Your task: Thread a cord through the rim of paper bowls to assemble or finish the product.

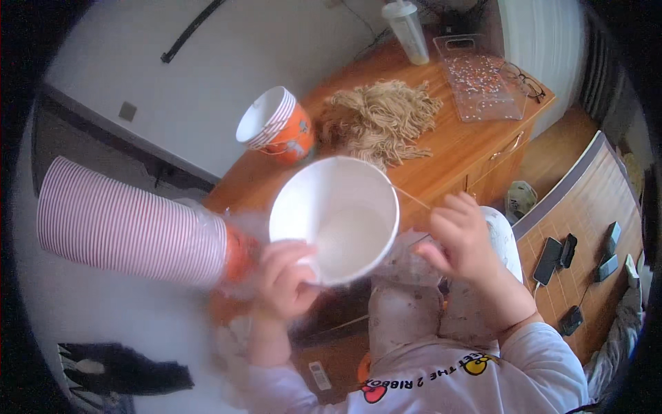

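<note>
A large paper bucket (358,224) is tipped toward me, its white inside showing and nothing in it. My left hand (286,279) grips its lower left rim. From the right side of the rim a thin tan cord (412,197) runs to my right hand (460,238), whose fingers are closed on it. Beyond the bucket lies a loose heap of tan cords (389,117) on the wooden cabinet top. Left of that heap stands a short stack of orange paper buckets (293,131), with a cord hanging at the front one's rim.
A long nested stack of paper buckets (131,224) lies at the left. Toward the back are a lidded cup (407,31), a clear tray with small colored bits (483,83) and glasses (529,84). A low table (593,228) at right holds a phone (548,261).
</note>
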Demonstrator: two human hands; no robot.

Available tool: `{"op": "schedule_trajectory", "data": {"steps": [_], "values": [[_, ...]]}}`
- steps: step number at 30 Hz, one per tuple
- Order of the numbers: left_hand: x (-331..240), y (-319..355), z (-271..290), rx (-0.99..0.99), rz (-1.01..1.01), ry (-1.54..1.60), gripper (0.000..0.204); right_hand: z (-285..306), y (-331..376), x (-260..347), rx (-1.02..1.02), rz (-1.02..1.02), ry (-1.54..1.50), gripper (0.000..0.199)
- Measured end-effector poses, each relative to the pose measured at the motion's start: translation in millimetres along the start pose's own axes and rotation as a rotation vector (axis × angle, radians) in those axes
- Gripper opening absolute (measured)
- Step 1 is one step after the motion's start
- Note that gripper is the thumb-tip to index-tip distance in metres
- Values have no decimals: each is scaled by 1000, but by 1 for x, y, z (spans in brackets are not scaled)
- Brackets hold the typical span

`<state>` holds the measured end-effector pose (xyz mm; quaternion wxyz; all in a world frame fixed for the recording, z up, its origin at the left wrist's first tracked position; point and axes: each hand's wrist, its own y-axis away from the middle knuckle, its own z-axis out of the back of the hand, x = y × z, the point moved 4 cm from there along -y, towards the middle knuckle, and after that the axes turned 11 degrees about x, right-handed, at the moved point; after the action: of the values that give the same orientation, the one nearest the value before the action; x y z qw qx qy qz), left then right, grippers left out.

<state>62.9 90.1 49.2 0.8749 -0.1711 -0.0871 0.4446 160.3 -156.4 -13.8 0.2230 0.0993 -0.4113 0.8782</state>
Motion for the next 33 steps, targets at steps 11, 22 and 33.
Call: {"op": "schedule_trajectory", "data": {"steps": [11, 22, 33], "values": [[-7, -33, 63, 591, -178, 281, 22, -42, -6, -29, 301, -117, -647, 36], [67, -189, 149, 483, 131, -159, 24, -35, -7, -14, 61, 20, -459, 32], [197, -225, 107, 415, 14, -587, 17, -44, -5, -8, 124, 78, -268, 21]]}}
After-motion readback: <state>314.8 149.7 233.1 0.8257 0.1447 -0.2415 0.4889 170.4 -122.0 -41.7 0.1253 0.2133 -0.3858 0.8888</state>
